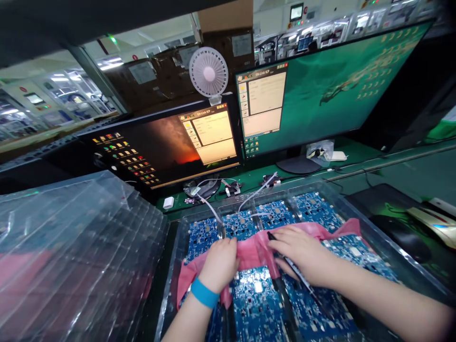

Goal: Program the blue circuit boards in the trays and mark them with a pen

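Observation:
Blue circuit boards [254,304] lie in rows in a clear plastic tray [167,294]. Across them runs a bunched strip of pink plastic sheet [249,254]. My left hand [219,263], with a blue band [204,293] at its wrist, is closed on the sheet left of the middle. My right hand [302,254] lies over the sheet on the right, fingers curled, with a dark pen [302,278] held in it, slanting down over the boards. Two white cables [256,192] reach onto the far boards.
Stacked clear trays [81,256] with pink sheet stand at the left. Two monitors [335,95] and a small white fan [208,72] stand behind. A black mouse [401,237] lies to the right. Cable connectors [231,188] rest on the green bench behind the tray.

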### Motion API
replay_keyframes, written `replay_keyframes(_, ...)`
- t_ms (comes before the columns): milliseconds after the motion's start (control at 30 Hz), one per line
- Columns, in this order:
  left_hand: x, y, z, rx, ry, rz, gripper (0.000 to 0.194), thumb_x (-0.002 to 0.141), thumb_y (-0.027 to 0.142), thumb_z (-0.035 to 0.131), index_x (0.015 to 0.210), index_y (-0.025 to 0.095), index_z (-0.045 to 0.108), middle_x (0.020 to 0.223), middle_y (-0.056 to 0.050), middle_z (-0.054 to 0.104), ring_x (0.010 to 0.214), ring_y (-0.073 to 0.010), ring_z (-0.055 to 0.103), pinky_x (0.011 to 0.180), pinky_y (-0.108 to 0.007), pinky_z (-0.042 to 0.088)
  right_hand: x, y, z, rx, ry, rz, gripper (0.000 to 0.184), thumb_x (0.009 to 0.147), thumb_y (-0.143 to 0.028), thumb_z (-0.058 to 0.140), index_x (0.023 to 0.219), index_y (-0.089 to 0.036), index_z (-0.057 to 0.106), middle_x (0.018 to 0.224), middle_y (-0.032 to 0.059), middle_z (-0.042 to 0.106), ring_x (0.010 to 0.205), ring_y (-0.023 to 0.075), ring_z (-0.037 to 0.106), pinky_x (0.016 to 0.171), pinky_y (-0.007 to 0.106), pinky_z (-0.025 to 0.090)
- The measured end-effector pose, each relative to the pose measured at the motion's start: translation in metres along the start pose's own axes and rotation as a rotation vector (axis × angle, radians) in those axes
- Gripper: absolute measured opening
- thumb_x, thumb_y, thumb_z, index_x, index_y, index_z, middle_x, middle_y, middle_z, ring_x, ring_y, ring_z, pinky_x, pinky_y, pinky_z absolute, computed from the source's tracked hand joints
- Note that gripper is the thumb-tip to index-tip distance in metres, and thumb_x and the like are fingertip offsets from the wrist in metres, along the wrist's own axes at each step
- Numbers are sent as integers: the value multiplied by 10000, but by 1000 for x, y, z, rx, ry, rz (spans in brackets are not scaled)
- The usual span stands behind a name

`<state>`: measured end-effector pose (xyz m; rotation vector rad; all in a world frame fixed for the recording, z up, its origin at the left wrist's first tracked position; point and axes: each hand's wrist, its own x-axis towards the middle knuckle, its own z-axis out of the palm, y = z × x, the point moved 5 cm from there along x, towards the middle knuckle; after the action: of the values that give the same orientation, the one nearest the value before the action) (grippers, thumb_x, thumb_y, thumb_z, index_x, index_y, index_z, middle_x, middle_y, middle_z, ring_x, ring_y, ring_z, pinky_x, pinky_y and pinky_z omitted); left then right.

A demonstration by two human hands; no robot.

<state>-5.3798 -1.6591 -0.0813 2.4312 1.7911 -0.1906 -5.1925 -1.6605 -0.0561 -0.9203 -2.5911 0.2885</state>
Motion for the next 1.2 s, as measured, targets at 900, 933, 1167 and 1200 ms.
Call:
replay_keyframes(900, -3, -1, -20, -215, -137, 11, 329, 829, 398, 335, 784, 217, 606, 703, 2, 638, 625, -140, 578, 548, -219, 411, 18, -29, 66, 181, -221, -118, 471, 716, -367, 475, 1141, -164, 456, 1162, 114, 476, 1129, 242, 356, 940, 400, 251)
replay_keyframes(933, 1, -10, -20, -216, -75, -45, 343, 842, 385, 313, 797, 213, 606, 718, 0, 636, 638, -133, 575, 563, -215, 410, 19, -29, 66, 172, -222, -119, 474, 716, -365, 476, 1144, -165, 453, 1169, 116, 469, 1136, 247, 348, 936, 401, 256)
replay_keyframes(1167, 25, -29, -14, -38, 158, -177, 321, 832, 344, 351, 944, 169, 596, 995, -72, 590, 974, -217, 477, 891, -340, 309, 23, -30, 63, 115, -212, -169, 426, 735, -358, 464, 1106, -150, 484, 1124, 116, 489, 1088, 268, 382, 914, 405, 277)
replay_keyframes(1200, 28, -27, -14, -22, 160, -163, 322, 830, 353, 355, 945, 179, 601, 999, -64, 592, 984, -222, 468, 907, -348, 294, 23, -29, 63, 115, -212, -177, 421, 736, -359, 463, 1099, -147, 489, 1113, 116, 495, 1066, 266, 399, 905, 405, 285)
